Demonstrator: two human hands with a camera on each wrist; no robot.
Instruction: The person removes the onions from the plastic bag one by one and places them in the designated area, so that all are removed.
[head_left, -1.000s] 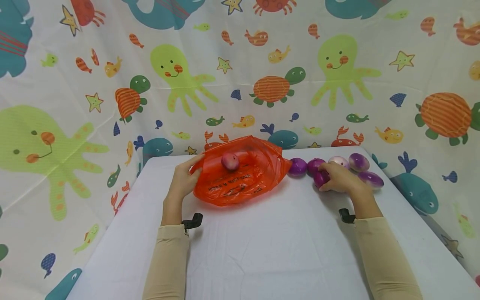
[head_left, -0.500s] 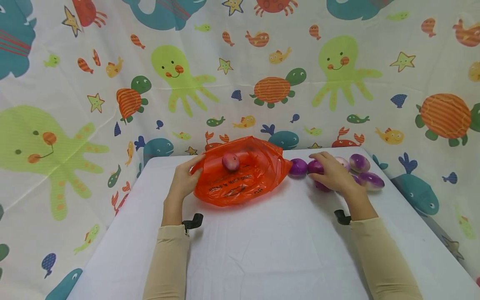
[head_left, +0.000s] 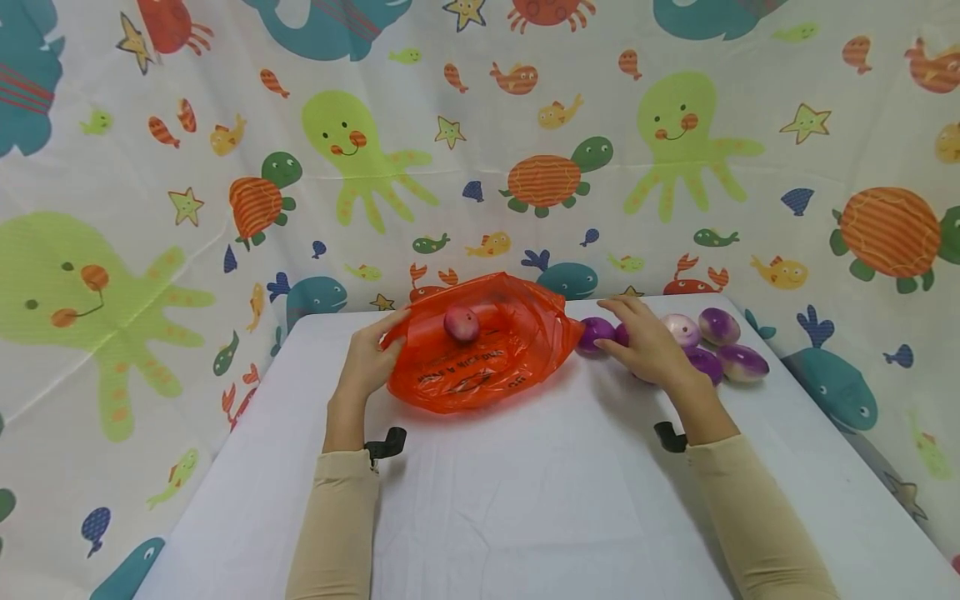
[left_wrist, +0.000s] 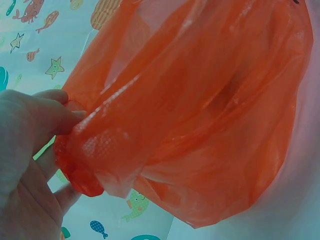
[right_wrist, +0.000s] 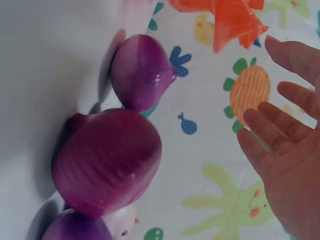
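Note:
My left hand (head_left: 369,358) pinches the edge of a red-orange plastic bag (head_left: 517,367); in the left wrist view, thumb and fingers (left_wrist: 65,117) hold the gathered film. A reddish onion (head_left: 461,324) shows within the bag's outline. My right hand (head_left: 654,346) is empty, fingers spread, over the purple onions. Its fingertips reach toward the onion nearest the bag (head_left: 592,336), overlapping it in the head view. In the right wrist view the open palm (right_wrist: 300,170) stands apart from a small purple onion (right_wrist: 140,72) and a larger dark one (right_wrist: 107,160).
To the right lie a pale onion (head_left: 681,330), two purple-and-white onions, one at the back (head_left: 718,326) and one in front (head_left: 742,364), and a purple onion (head_left: 705,365). A white cloth covers the table (head_left: 525,500). Behind hangs a sea-animal curtain (head_left: 480,100).
My right hand has let go of the purple onion it was touching, opened, and moved left along the onions toward the bag. My left hand and the bag have stayed in place.

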